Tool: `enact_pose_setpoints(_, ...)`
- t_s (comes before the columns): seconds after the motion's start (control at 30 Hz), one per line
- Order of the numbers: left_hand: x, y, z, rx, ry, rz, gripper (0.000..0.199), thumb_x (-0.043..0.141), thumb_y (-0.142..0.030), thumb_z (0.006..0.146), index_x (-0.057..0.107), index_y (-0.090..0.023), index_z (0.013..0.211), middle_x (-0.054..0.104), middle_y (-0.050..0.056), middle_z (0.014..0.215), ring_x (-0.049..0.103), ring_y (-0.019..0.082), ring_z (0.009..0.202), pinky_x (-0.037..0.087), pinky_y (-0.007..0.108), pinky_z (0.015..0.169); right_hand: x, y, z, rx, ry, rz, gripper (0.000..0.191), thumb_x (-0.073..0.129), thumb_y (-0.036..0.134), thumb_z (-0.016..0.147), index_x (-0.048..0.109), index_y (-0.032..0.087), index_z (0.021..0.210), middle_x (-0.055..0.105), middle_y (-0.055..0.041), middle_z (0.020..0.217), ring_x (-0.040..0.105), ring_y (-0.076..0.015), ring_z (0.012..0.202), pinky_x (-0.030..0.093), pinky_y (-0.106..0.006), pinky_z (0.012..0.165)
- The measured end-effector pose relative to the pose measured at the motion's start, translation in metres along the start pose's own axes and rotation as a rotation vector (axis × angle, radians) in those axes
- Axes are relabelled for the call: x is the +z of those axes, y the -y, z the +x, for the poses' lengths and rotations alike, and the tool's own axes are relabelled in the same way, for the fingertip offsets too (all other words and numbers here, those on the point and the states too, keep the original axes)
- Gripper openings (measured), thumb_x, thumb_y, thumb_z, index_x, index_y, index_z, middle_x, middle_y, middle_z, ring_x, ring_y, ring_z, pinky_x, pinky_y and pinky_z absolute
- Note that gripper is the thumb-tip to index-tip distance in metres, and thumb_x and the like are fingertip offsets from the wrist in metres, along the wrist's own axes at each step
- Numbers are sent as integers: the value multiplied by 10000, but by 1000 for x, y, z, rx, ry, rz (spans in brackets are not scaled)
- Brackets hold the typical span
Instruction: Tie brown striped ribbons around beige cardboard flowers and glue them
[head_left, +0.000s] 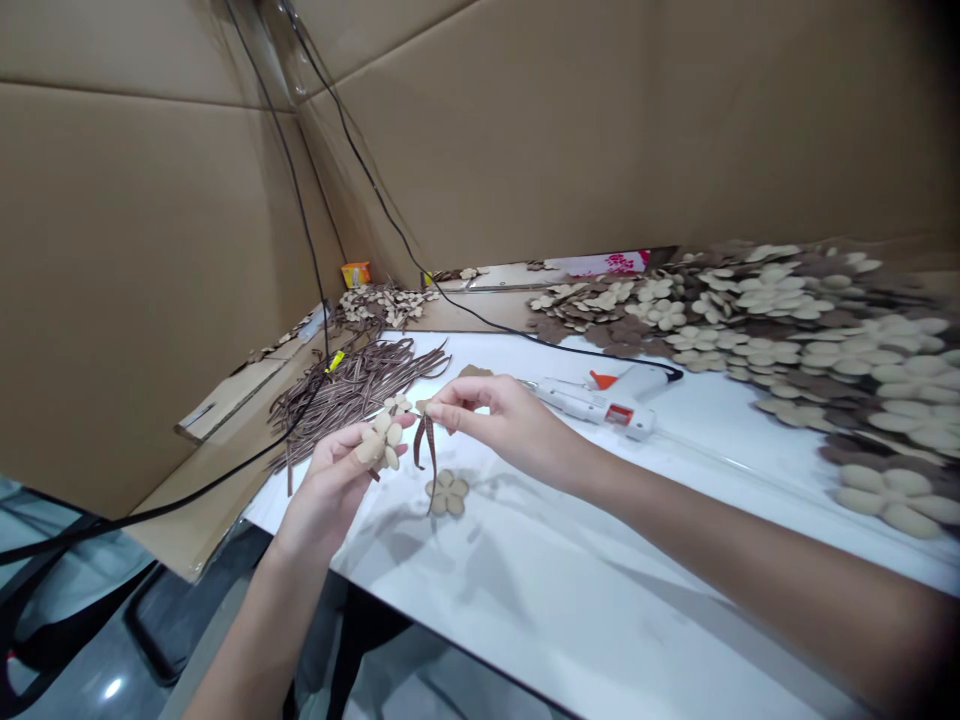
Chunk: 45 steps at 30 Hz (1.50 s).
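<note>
Left hand (326,490) — fingers (346,447) curled closed on a tan felt flower (384,440), centre of frame. Right hand (495,420) — thumb and forefinger pinched on a brown ribbon (426,450) just beside it. Loose felt flower (447,493) and hot glue gun (592,403) lie on the white tabletop (562,560), below and right of the hands.
</note>
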<state>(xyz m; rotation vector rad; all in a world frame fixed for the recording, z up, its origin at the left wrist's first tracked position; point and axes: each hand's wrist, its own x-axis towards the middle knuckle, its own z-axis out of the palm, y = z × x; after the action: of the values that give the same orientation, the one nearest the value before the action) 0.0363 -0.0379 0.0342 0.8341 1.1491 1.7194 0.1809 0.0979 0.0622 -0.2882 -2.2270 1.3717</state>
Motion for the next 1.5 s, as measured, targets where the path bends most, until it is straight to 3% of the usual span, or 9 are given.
enact_pose_setpoints(0.2,7,-2,9,-79,68,-35,128,684,-212,743,698,-127,838,658,39,802,580,131,725,437,225,685,2,0,0,-17,8,54,208,515,275,862,626,152,735,619,-15,757,555,-149,762,405,-253,685)
enact_pose_setpoints(0.33,7,0,8,-112,63,-3,144,690,-231,736,703,-128,835,646,42,752,589,153,732,454,258,719,2,-1,-1,-30,-15,26,196,525,266,851,605,159,707,612,-10,737,554,-149,741,405,-247,648)
enact_pose_setpoints(0.67,-2,0,8,-116,63,33,181,648,-224,751,703,-128,894,672,73,884,587,164,809,448,219,660,1,-4,0,-47,-18,-70,176,524,220,853,657,159,755,637,-10,725,548,-135,672,378,-242,594)
enact_pose_setpoints(0.77,-4,-1,7,-126,80,112,157,661,-258,758,711,-124,823,673,83,878,570,139,737,428,209,642,1,-4,0,-24,-13,-81,192,511,227,863,660,151,768,635,-26,750,546,-147,701,381,-256,623)
enact_pose_setpoints(0.9,-3,1,6,-101,103,235,169,686,-282,745,705,-124,685,668,69,777,558,131,693,422,212,653,2,-6,1,-9,-45,-39,190,529,270,852,635,157,743,609,-16,726,532,-151,713,379,-259,636)
enact_pose_setpoints(1.17,-2,6,4,-89,47,326,141,702,-245,733,748,-123,789,682,59,716,577,152,715,433,232,683,3,-14,2,12,-63,93,212,538,314,845,621,147,745,587,-12,733,511,-142,724,374,-261,659)
enact_pose_setpoints(1.5,-8,8,5,-67,80,216,147,700,-277,741,714,-144,682,652,31,762,559,123,751,423,195,691,7,-26,5,58,-35,383,205,598,339,797,603,154,708,470,37,631,364,-89,582,266,-235,525)
